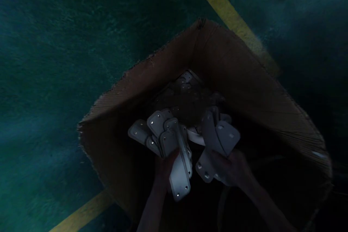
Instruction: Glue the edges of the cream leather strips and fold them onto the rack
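Observation:
Both my hands reach into a deep cardboard box [228, 54]. My left hand [164, 168] is closed around a fanned bunch of pale flat plates [170, 141] with rounded corners and small shiny dots near their ends. In my right hand [235, 168] is another bunch of similar plates [221, 137], gripped between thumb and fingers and slightly blurred. Beyond the hands, more pale plates [187, 77] lie in a heap low in the box. Deep shadow hides most of the heap and the fingertips.
The box's worn, uneven rim [152, 58] surrounds both forearms. Outside it is a dark green floor [67, 43] with a yellow painted line [223, 7] at the upper right and another yellow line [84, 212] at the lower left.

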`<move>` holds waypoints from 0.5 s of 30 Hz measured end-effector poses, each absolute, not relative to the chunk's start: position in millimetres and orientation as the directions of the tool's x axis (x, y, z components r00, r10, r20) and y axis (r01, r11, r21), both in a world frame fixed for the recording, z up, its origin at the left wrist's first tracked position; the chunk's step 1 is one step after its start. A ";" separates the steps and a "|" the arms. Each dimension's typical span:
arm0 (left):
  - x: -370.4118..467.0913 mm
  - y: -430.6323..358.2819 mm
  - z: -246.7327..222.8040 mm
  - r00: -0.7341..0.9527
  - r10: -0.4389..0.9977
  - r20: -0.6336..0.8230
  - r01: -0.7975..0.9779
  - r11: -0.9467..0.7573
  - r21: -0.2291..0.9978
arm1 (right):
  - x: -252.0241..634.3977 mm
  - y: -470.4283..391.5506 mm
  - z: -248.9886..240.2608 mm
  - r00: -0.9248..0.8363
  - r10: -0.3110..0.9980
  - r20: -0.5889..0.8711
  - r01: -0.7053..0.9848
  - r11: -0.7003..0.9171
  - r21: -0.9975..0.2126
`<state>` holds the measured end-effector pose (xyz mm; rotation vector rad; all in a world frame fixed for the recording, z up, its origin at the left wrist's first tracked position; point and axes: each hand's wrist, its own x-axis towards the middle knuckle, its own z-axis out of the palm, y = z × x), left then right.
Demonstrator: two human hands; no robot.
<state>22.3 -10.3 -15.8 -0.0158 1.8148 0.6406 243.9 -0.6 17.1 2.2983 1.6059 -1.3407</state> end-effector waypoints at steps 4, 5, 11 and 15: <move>29.5 -14.4 -20.3 -0.286 0.367 -0.885 -0.231 0.870 0.436 | 157.2 -8.0 22.4 -0.035 0.700 -0.713 0.938 -0.222 -0.265; 29.4 -14.4 -19.1 -0.280 0.381 -0.881 -0.217 0.869 0.445 | 139.7 -8.1 22.5 -0.009 0.694 -0.720 0.959 -0.199 -0.203; 22.1 -15.8 1.8 -0.165 0.459 -0.873 -0.330 0.808 0.487 | 98.0 -2.1 25.5 0.039 0.684 -0.729 0.968 -0.206 -0.141; 14.9 -13.6 3.5 -0.065 0.348 -0.935 -0.480 0.811 0.335 | 94.6 -3.4 37.2 -0.023 0.729 -0.684 0.919 -0.255 -0.302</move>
